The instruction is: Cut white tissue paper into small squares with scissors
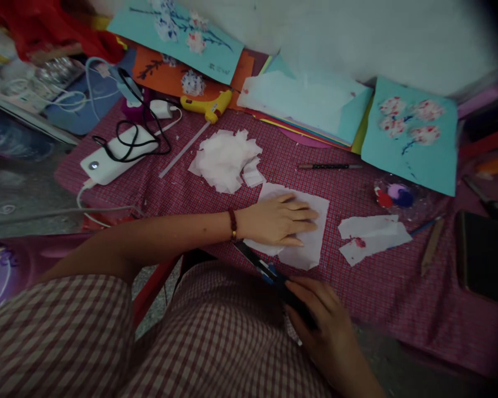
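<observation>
My left hand (280, 218) lies flat, fingers spread, on a sheet of thin white paper (311, 243) near the table's front edge. A dark beaded bracelet (233, 225) circles its wrist. My right hand (326, 315) is closed around the black handle of what looks like a utility knife (279, 281) with a blue part at its front. Its narrow blade points up and left, toward the left wrist and the paper's lower edge. Just behind the left hand is a pile of cut white paper pieces (226, 160). A torn white strip with red stains (373, 236) rests to the right.
A yellow glue gun (207, 105), a white power bank (118, 153) and cables occupy the left. Turquoise flower pictures (415, 166) and stacked coloured paper (307, 102) line the back. A dark pen (330, 166), a clear paint tray (398, 194) and a black phone-like object (483, 257) are rightward.
</observation>
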### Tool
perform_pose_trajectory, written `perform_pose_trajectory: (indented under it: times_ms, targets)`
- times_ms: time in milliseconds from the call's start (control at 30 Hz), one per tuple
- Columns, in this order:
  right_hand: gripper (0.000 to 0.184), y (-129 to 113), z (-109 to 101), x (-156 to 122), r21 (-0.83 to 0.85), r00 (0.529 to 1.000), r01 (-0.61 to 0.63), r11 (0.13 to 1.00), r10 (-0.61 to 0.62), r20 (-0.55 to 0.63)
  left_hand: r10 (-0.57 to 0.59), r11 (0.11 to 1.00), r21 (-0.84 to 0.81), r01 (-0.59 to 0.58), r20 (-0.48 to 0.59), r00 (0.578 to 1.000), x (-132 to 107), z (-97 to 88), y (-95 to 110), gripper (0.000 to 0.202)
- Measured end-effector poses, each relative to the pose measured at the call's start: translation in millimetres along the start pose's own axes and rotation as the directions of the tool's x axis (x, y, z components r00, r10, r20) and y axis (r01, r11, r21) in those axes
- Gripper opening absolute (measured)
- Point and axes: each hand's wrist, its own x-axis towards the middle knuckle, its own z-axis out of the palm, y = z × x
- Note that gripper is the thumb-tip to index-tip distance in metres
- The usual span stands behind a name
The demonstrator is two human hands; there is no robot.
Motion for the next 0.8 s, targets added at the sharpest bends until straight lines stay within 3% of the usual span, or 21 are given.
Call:
perform_pose_trajectory:
  times_ms: [100,167,267,333,433,533,667,800]
  targets:
    - [0.031,1.7,-8.5,-17.8,-0.004,0.999,-0.013,1.000,0.013,-0.044,-0.027,0.985,-0.173,0.023,-0.022,0.999,0.2,-3.8,-4.3,0.048]
    - [0.030,8.3,-18.2,-33.8,-0.026,0.990,-0.048,0.999,0.044,-0.134,-0.107,0.946,-0.314,0.076,-0.083,0.991,-1.2,-10.2,-9.8,0.043]
    - [0.028,27.1,-35.4,-63.5,-0.081,0.936,-0.161,0.984,0.126,-0.327,-0.356,0.854,-0.470,0.223,-0.216,0.909,-9.2,-26.1,-12.9,0.034]
    - [0.028,42.4,-45.7,-85.1,-0.127,0.886,-0.237,0.963,0.161,-0.434,-0.467,0.801,-0.521,0.295,-0.236,0.852,-19.1,-38.0,-5.2,0.027]
    - [0.028,59.7,-55.7,-113.4,-0.205,0.830,-0.348,0.915,0.198,-0.522,-0.439,0.856,-0.373,0.358,-0.161,0.884,-38.4,-50.0,21.3,0.022]
    - [0.028,65.7,-57.8,-126.2,-0.259,0.797,-0.464,0.847,0.271,-0.540,-0.382,0.924,-0.048,0.379,-0.066,0.922,-57.6,-48.1,50.0,0.023]
    - [0.026,71.1,-53.4,-114.9,-0.297,0.748,-0.563,0.771,0.324,-0.579,-0.395,0.905,0.136,0.403,-0.081,0.915,-69.0,-29.7,68.4,0.027]
    - [0.029,83.3,-47.3,-95.7,-0.287,0.732,-0.577,0.765,0.327,-0.598,-0.452,0.868,0.187,0.461,-0.090,0.887,-62.2,-14.6,66.5,0.027]
